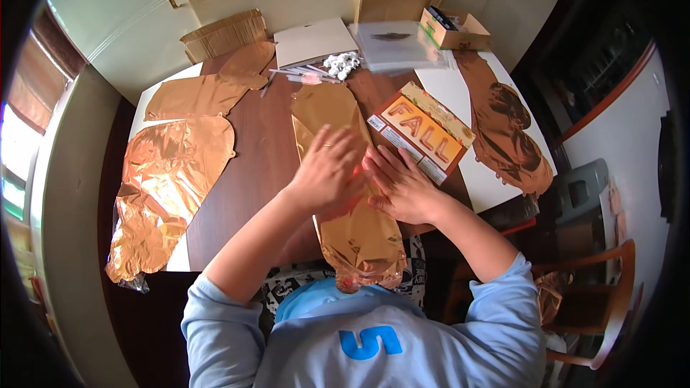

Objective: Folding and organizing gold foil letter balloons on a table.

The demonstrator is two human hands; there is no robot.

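Observation:
A flat copper-coloured foil balloon (325, 108) lies lengthwise on the table in front of me, its crinkled near end (368, 255) hanging over the table edge toward my lap. My left hand (327, 176) is over the middle of it, fingers apart and slightly blurred. Close beside it, my right hand (404, 185) rests flat with fingers stretched out along the balloon's right edge. A reddish patch shows on the foil between the hands; what it is I cannot make out. To the right of the balloon lies a printed orange package card (424, 133).
More flat copper foil balloons lie at left (176, 172) and right (503, 126). At the back are white small pieces (341, 65), thin white sticks (302, 72), a white board (316, 42), clear plastic sleeves (395, 47) and an open carton (467, 32). A wooden chair (618, 294) stands at right.

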